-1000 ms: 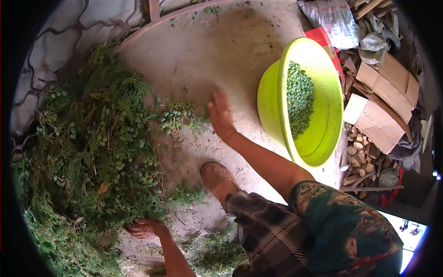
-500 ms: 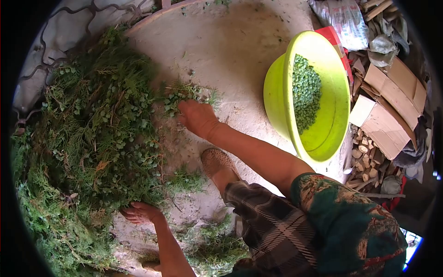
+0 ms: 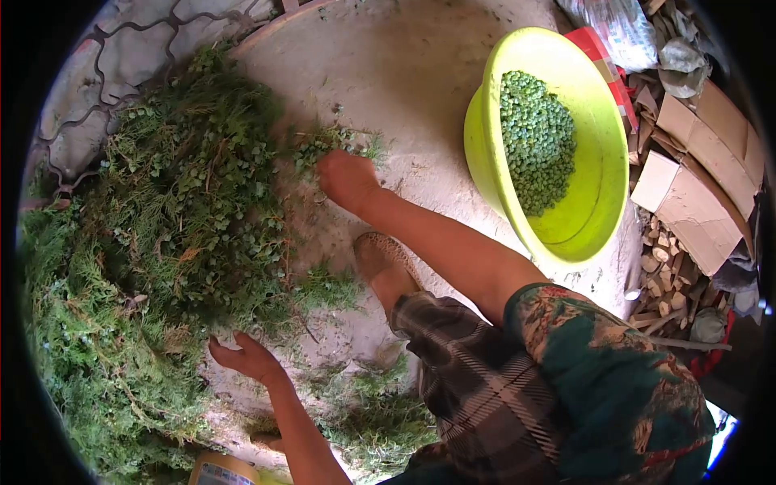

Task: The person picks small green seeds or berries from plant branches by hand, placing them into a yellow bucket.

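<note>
A large heap of green conifer branches (image 3: 186, 210) with small bluish-green cones fills the left side. My left hand (image 3: 246, 360) is at the heap's lower edge, palm partly turned up, its thumb and fingers apart with nothing visible in them. Farther up, my right hand (image 3: 347, 182) is closed beside a small clump of cone-bearing sprigs (image 3: 323, 145) on the floor. Its fingertips are hidden, so I cannot see what they hold. A yellow-green plastic basin (image 3: 485, 153) stands to the right, partly filled with loose green cones (image 3: 533, 141).
Loose sprigs (image 3: 380, 420) lie near my shoe (image 3: 384, 259). Behind the basin are cardboard (image 3: 703, 210), chopped wood (image 3: 663, 267) and plastic bags (image 3: 618, 32). A curved metal grille (image 3: 101, 65) edges the heap. A yellowish container (image 3: 222, 469) shows at the bottom edge.
My left hand has drawn slightly away from the heap's edge and its fingers have spread. My right hand remains closed near the small clump. The view has shifted a little.
</note>
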Available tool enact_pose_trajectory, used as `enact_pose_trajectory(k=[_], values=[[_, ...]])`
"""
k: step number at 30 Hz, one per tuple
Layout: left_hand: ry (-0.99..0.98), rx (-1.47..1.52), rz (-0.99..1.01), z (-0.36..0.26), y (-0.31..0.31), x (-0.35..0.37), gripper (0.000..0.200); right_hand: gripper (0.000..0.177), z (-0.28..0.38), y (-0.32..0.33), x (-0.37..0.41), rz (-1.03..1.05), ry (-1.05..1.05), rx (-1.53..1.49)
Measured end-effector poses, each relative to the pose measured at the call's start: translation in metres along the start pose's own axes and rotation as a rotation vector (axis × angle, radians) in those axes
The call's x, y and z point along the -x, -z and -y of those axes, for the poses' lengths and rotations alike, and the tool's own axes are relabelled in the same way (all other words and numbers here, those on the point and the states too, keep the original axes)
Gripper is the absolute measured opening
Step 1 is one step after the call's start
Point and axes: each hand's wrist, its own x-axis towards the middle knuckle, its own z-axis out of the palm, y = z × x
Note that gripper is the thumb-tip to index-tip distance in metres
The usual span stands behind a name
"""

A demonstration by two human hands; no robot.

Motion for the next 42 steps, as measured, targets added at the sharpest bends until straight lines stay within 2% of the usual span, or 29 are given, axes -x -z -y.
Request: enact_pose_trajectory(k=[1,3,4,5,6,7,8,9,10,11,12,13,14,15,16,18,20,25,27,31,33,34,36,40,42], values=[[-0.057,0.014,0.029,-0.028,0.009,0.003,0.046,0.011,-0.001,-0.001,0.003,0.001,0.007,-0.009],[-0.097,0.058,0.066,-0.062,0.013,0.012,0.041,0.009,-0.008,0.001,0.010,-0.310,0.019,-0.175],[-0.141,0.107,0.115,-0.078,0.013,0.015,0.037,0.009,-0.009,0.002,0.010,-0.313,0.021,-0.181],[-0.146,0.103,0.112,-0.095,0.014,0.016,0.037,0.010,-0.010,0.004,0.011,-0.254,-0.037,-0.462],[-0.078,0.265,0.310,-0.112,0.014,0.018,0.033,0.011,-0.011,0.005,0.012,-0.189,-0.096,-0.742],[-0.007,0.424,0.509,-0.128,0.014,0.019,0.029,0.011,-0.006,0.016,0.020,-0.188,-0.098,-0.750],[-0.010,0.417,0.505,-0.143,0.012,0.023,0.029,0.012,0.007,0.039,0.033,-0.007,-0.159,-1.059],[0.032,0.540,0.558,-0.159,0.008,0.026,0.027,0.013,0.020,0.059,0.044,0.189,-0.212,-1.360],[0.074,0.665,0.608,-0.171,0.004,0.023,0.026,0.013,0.030,0.072,0.055,0.194,-0.200,-1.365],[0.073,0.662,0.599,-0.182,0.004,0.015,0.026,0.014,0.039,0.082,0.070,0.311,-0.197,-1.524],[0.121,0.627,0.698,-0.192,0.005,0.009,0.029,0.015,0.047,0.086,0.083,0.432,-0.198,-1.679],[0.171,0.589,0.799,-0.196,0.005,0.006,0.032,0.015,0.053,0.086,0.093,0.442,-0.200,-1.684],[0.177,0.580,0.792,-0.197,0.006,0.005,0.032,0.015,0.060,0.085,0.102,0.495,-0.180,-1.720],[0.273,0.674,0.875,-0.197,0.008,0.003,0.030,0.016,0.066,0.085,0.107,0.546,-0.154,-1.757],[0.365,0.770,0.957,-0.200,0.011,0.002,0.029,0.016,0.070,0.086,0.110,0.554,-0.145,-1.762],[0.354,0.799,0.938,-0.214,0.025,0.009,0.026,0.021,0.075,0.090,0.115,0.595,-0.166,-1.605],[0.224,0.726,0.847,-0.215,0.036,0.015,0.022,0.022,0.078,0.091,0.119,0.612,-0.135,-1.591],[0.216,0.785,0.713,-0.200,0.045,0.027,0.018,0.027,0.065,0.104,0.118,0.758,0.027,-1.402],[0.174,0.790,0.693,-0.203,0.050,0.030,0.019,0.034,0.059,0.100,0.119,0.477,0.052,-1.654],[0.196,0.728,0.875,-0.217,0.064,0.032,0.017,0.034,0.073,0.117,0.122,0.389,0.106,-1.607],[0.163,0.693,0.942,-0.221,0.069,0.032,0.018,0.033,0.069,0.106,0.116,0.462,0.429,-1.508],[0.162,0.690,0.944,-0.224,0.071,0.032,0.018,0.033,0.066,0.112,0.117,0.459,0.428,-1.510],[0.124,0.596,1.016,-0.226,0.074,0.031,0.019,0.029,0.061,0.128,0.122,0.704,0.154,-1.516],[0.075,0.400,1.016,-0.216,0.067,0.029,0.019,0.023,0.057,0.127,0.126,0.667,0.166,-1.437],[-0.022,0.193,0.973,-0.219,0.064,0.030,0.015,0.014,0.055,0.108,0.124,0.059,0.650,-1.043]])
